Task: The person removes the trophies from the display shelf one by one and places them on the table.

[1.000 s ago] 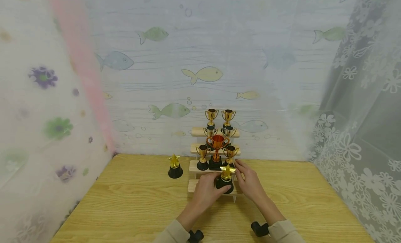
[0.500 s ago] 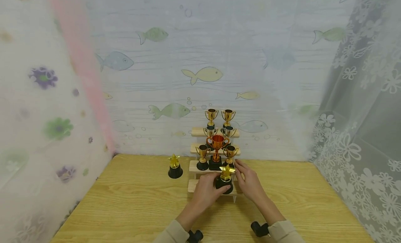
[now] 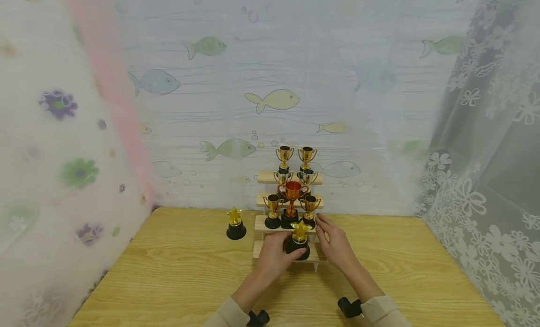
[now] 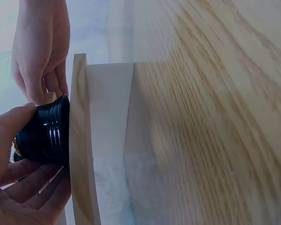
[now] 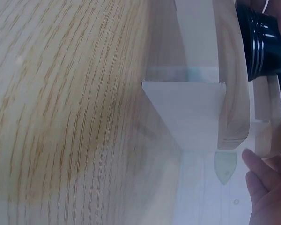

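Presently the left hand (image 3: 274, 259) grasps the star trophy (image 3: 298, 241) on the stand's (image 3: 260, 225) lowest step, right hand (image 3: 335, 245) relaxed alongside; a careless nudge could topple cups (image 3: 291, 199) just behind the grip.

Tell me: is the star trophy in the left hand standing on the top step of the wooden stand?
No. The star trophy gripped by the left hand sits on the lowest step of the wooden stand; gold cups fill the top.

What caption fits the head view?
Left hand grips black-based gold star trophy on stepped wooden stand; right hand beside it.
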The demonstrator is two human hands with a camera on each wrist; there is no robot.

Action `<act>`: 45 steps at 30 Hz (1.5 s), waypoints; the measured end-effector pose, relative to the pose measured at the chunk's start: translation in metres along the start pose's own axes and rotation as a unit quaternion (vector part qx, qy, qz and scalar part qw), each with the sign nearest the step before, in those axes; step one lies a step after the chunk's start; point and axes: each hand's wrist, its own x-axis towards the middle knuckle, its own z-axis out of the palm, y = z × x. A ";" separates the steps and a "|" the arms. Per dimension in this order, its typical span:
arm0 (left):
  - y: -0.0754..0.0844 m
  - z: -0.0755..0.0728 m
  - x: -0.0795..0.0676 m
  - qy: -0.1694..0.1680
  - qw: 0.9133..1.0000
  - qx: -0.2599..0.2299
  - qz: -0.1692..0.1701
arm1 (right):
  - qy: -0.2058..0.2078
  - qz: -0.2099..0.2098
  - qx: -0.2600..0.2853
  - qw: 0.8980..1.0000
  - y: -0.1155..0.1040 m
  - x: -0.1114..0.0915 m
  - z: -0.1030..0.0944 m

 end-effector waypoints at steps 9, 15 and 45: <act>0.001 -0.010 -0.004 0.009 1.000 0.002 -0.003 | 0.004 -0.004 0.001 1.000 0.000 -0.001 0.000; -0.002 -0.017 -0.008 0.011 1.000 0.002 -0.014 | 0.014 -0.012 -0.002 1.000 0.000 0.000 0.002; -0.022 -0.047 -0.017 0.034 0.999 -0.010 -0.031 | 0.013 -0.011 0.004 1.000 -0.001 -0.001 0.001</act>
